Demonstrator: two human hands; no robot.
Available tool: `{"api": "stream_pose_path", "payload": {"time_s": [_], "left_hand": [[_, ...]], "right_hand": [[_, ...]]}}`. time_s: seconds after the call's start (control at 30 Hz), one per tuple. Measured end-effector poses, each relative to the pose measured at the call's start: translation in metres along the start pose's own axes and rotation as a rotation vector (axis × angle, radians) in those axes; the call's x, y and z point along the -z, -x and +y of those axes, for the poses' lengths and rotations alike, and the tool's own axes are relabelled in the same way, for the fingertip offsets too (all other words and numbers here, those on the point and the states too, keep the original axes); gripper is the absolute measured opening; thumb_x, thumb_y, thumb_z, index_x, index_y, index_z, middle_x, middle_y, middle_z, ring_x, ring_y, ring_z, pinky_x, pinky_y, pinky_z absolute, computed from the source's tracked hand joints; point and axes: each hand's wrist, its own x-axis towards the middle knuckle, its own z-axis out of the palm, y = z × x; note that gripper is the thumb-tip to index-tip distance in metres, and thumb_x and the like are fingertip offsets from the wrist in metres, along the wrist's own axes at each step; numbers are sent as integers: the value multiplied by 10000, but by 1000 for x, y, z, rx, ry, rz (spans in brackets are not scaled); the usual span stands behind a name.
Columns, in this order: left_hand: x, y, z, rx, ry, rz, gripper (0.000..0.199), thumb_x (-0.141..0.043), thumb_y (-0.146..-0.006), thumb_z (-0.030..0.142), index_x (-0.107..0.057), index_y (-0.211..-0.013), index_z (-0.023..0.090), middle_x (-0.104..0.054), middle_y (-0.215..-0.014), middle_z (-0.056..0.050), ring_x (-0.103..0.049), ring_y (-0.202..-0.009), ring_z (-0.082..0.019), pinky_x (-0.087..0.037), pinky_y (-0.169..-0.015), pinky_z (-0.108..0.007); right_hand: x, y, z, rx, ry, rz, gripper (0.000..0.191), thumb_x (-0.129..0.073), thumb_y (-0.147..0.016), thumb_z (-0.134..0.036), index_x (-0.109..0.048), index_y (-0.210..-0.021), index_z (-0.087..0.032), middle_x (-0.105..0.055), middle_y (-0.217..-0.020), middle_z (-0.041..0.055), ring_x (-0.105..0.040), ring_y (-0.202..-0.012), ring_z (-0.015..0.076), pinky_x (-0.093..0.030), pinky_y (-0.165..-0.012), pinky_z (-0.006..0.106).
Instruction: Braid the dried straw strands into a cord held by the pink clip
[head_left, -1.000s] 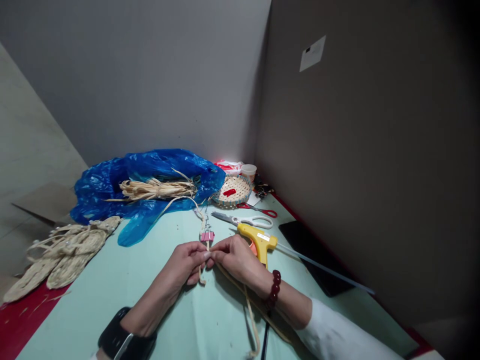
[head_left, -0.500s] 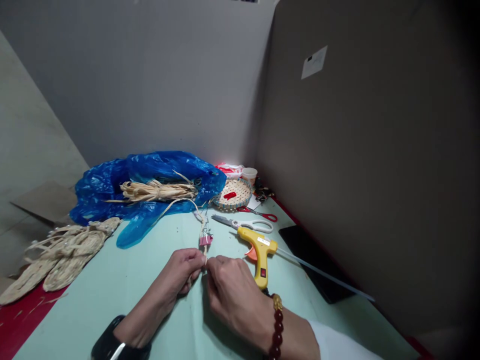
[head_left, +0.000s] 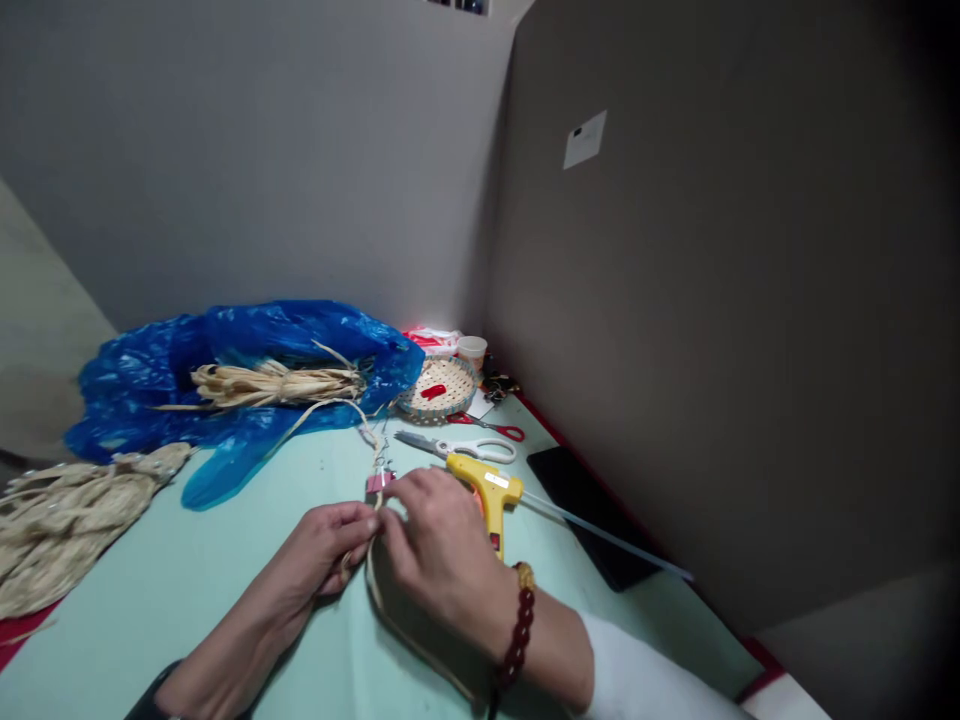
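Note:
A pale straw cord [head_left: 376,500] runs down from a pink binder clip [head_left: 379,482] to my hands. My left hand [head_left: 330,545] pinches the cord just below the clip, thumb against fingers. Right beside it, my right hand [head_left: 442,550] reaches over the cord with bent fingers close to the clip; its fingertips seem closed on a strand, partly hidden. From between the hands a loose straw strand [head_left: 405,640] curves down toward my right wrist. A yellow glue gun [head_left: 491,490] with a long glue stick lies behind my right hand, which hides part of it.
Behind the clip lie white-handled scissors [head_left: 457,447], red-handled scissors [head_left: 491,427] and a woven basket [head_left: 442,395]. A straw bundle [head_left: 277,385] rests on a blue plastic bag [head_left: 315,325]. Woven straw sandals [head_left: 82,520] sit at left, a black tablet-like slab [head_left: 592,520] at right.
My right hand has risen toward the pink clip, with its fingers more stretched over the cord. A loose strand now shows below my hands. The whole view has shifted.

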Motion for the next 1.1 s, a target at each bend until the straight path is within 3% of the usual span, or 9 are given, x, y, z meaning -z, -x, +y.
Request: {"api": "stream_pose_path", "payload": {"time_s": [0.1, 0.2, 0.43, 0.67, 0.83, 0.97, 1.1], "left_hand": [[0, 2, 2, -16, -31, -27, 315, -720, -612, 412, -529, -658, 166, -413, -448, 97, -214, -347, -7, -98, -365, -157], [0, 3, 4, -19, -85, -29, 300, -673, -629, 423, -504, -662, 177, -407, -449, 101, -194, -355, -15, -95, -367, -173], [0, 7, 8, -101, -331, 4, 229, -583, -673, 381, -547, -636, 158, -462, -479, 61, -256, -395, -49, -149, -404, -197], [7, 10, 13, -275, -639, 89, 239, -535, -730, 359, -573, -590, 169, -468, -521, 29, -402, -546, -139, -280, -538, -254], [-17, 26, 9, -370, -847, 215, 229, -430, -819, 298, -488, -617, 209, -524, -576, -2, -440, -565, -176, -279, -576, -289], [-38, 35, -3, -422, -1065, 208, 265, -304, -883, 212, -543, -770, 201, -652, -738, -82, -585, -663, -231, -339, -635, -318], [-38, 35, -4, -420, -1149, 169, 284, -320, -885, 206, -591, -802, 190, -687, -787, -98, -631, -714, -250, -356, -644, -323]], "right_hand": [[-3, -10, 12, -189, -322, -175, 156, -481, -854, -209, -623, -816, -159, -633, -756, 41, -544, -768, 171, -367, -686, 267], [-12, -18, 21, -243, -452, -270, 164, -478, -825, -170, -601, -718, -151, -568, -632, -1, -497, -647, 126, -330, -586, 225], [-25, -22, 25, -354, -547, -231, 179, -533, -775, -185, -637, -647, -117, -525, -569, -18, -409, -533, 84, -297, -496, 194], [-22, -17, 22, -353, -519, -128, 144, -570, -735, -166, -660, -628, -132, -580, -563, 0, -474, -564, 107, -296, -533, 217], [-20, -16, 20, -364, -565, -102, 168, -557, -729, -137, -678, -612, -135, -604, -563, 7, -481, -563, 110, -312, -553, 221], [-22, -16, 24, -420, -678, -146, 154, -564, -711, -138, -687, -622, -115, -583, -569, 8, -461, -551, 104, -332, -532, 208], [-24, -16, 26, -462, -807, -184, 135, -564, -714, -148, -680, -667, -96, -578, -601, 9, -461, -554, 96, -358, -536, 196]]}}
